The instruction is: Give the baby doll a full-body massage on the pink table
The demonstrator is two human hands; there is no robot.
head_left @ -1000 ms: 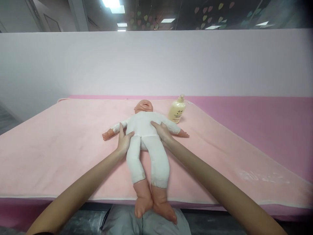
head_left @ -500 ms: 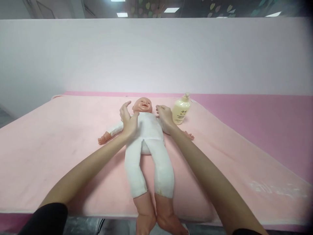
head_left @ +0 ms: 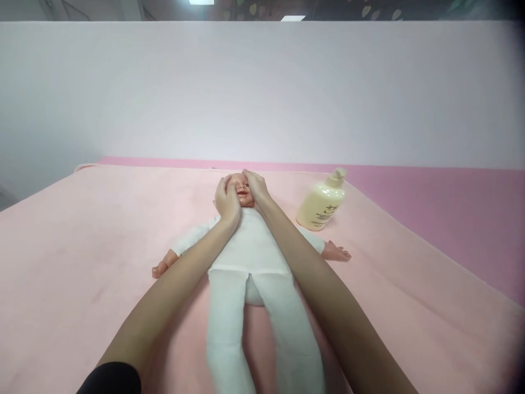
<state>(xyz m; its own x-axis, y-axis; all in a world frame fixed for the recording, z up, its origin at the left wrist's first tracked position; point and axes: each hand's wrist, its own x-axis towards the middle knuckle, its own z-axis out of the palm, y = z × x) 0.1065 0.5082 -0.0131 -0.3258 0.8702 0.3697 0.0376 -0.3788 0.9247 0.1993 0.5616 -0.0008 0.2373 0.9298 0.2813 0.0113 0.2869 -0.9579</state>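
A baby doll (head_left: 250, 241) in a white cloth body lies on its back, head at the far end and legs toward me. Both of my hands rest against its head (head_left: 245, 198). My left hand (head_left: 228, 201) lies along the left side of the face, fingers extended and thumb over the cheek and eye. On the opposite side my right hand (head_left: 256, 187) lies flat with its fingers at the forehead and temple. Mouth, chin and one eye show between the hands. To the right, a pale yellow pump bottle (head_left: 320, 205) stands beside the doll's arm, appearing tilted.
Under the doll spreads a pink blanket (head_left: 102, 230) over a darker pink surface (head_left: 451, 219) that shows at the right and back. A white wall or partition (head_left: 262, 93) rises behind the far edge.
Both hands have moved up and inward from beside the doll's shoulders and are now on its head. My view has come closer, so the doll's feet are out of frame.
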